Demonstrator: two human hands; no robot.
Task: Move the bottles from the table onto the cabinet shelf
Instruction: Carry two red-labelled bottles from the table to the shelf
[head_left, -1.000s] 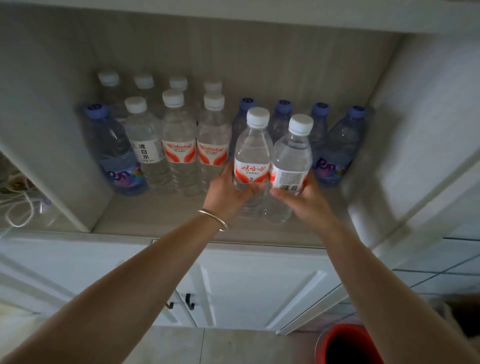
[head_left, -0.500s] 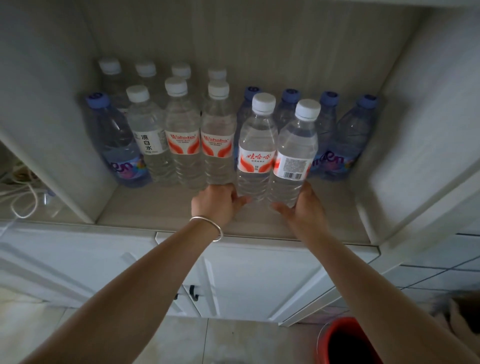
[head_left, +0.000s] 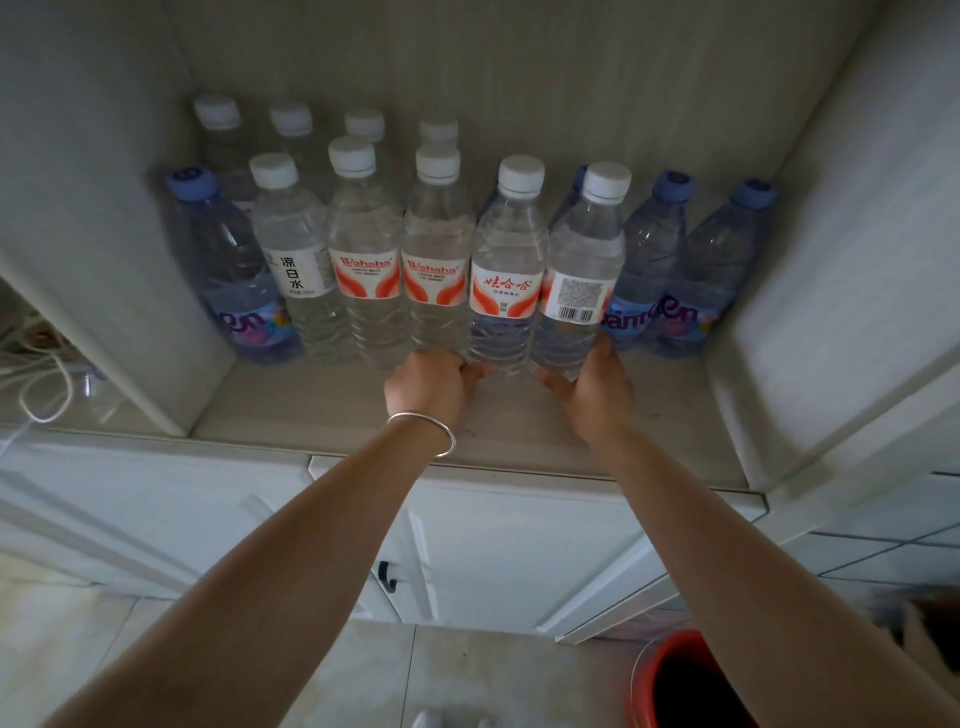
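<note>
Two clear white-capped bottles stand upright on the cabinet shelf (head_left: 311, 415), in line with the front row. One is the red-label bottle (head_left: 506, 270); the other is the barcode-label bottle (head_left: 579, 260). My left hand (head_left: 428, 387), a silver bangle on its wrist, curls around the base of the red-label bottle from the left. My right hand (head_left: 595, 395) cups the base of the barcode-label bottle from the right. Both bottle bottoms are partly hidden by my fingers.
Several more white-capped bottles (head_left: 363, 249) fill the shelf's left and back. Blue-capped bottles (head_left: 234, 280) stand at the far left, and others (head_left: 706, 275) at the right. The side walls are close. White cabinet doors (head_left: 519, 561) lie below, a red bucket (head_left: 691, 680) on the floor.
Both bottles have gone further back onto the shelf and now stand in the front row. My hands have slid down from the labels to the bottle bases.
</note>
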